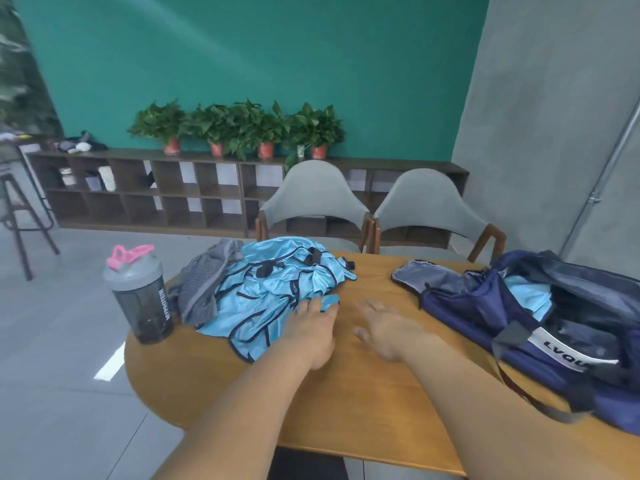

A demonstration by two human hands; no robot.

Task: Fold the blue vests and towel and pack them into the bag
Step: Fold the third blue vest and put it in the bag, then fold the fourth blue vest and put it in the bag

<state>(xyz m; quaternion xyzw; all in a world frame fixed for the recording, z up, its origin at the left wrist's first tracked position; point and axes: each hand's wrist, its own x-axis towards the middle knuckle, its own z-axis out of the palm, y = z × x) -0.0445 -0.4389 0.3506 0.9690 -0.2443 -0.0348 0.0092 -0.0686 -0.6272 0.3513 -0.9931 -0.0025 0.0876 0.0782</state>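
A loose heap of light-blue vests point(277, 289) with black trim lies on the wooden table point(363, 403), left of centre. A grey striped towel point(204, 289) is bunched against its left side. My left hand point(313, 329) reaches onto the near right edge of the heap, its fingertips touching a vest strap. My right hand point(388, 329) hovers over bare tabletop just right of it, fingers spread and holding nothing. The navy duffel bag point(540, 327) lies unzipped on the right, and a folded light-blue vest point(530, 292) shows inside.
A grey shaker bottle point(142, 299) with a pink loop stands at the table's left edge. Two grey chairs point(315, 199) are pushed in at the far side. A low shelf unit with potted plants point(239, 129) lines the green wall behind.
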